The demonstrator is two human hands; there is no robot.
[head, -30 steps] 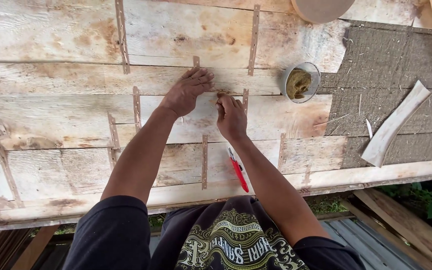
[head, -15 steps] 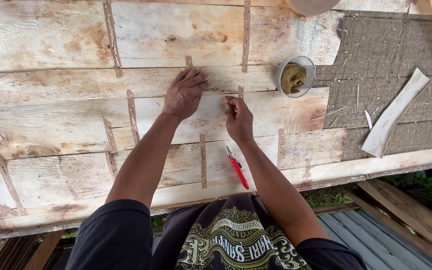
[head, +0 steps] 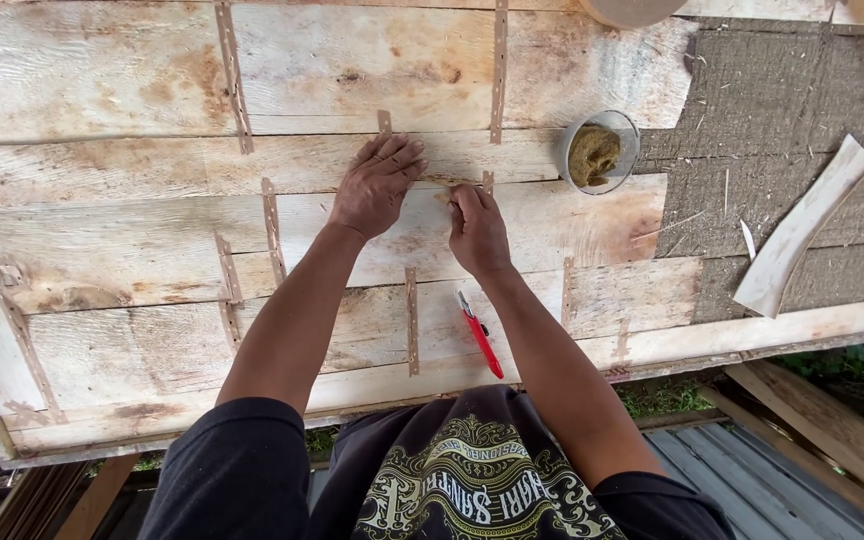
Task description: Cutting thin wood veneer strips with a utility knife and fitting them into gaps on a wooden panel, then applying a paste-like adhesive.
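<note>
While the left hand (head: pixel 377 185) is laid flat with fingers spread on the plank surface (head: pixel 152 230) beside the seam (head: pixel 252 205), a small tan wad (head: pixel 443 197) is pinched there by the right hand (head: pixel 477 230), left of the fibre-filled cup (head: pixel 599 152), so packing seems underway and firm pressing into the seam is judged due next.

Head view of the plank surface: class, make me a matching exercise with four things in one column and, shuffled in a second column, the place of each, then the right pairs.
Things:
1. left hand
2. right hand
3. red-handled tool
4. round container of brownish stuff

Places:
A. lying on a plank beside the right forearm, untouched
B. standing where the pale planks meet the grey sheet
C. pressed flat, fingers spread, across a seam between planks
D. fingertips pinched at the seam, just right of the other hand

Pairs: 1-C, 2-D, 3-A, 4-B
</note>
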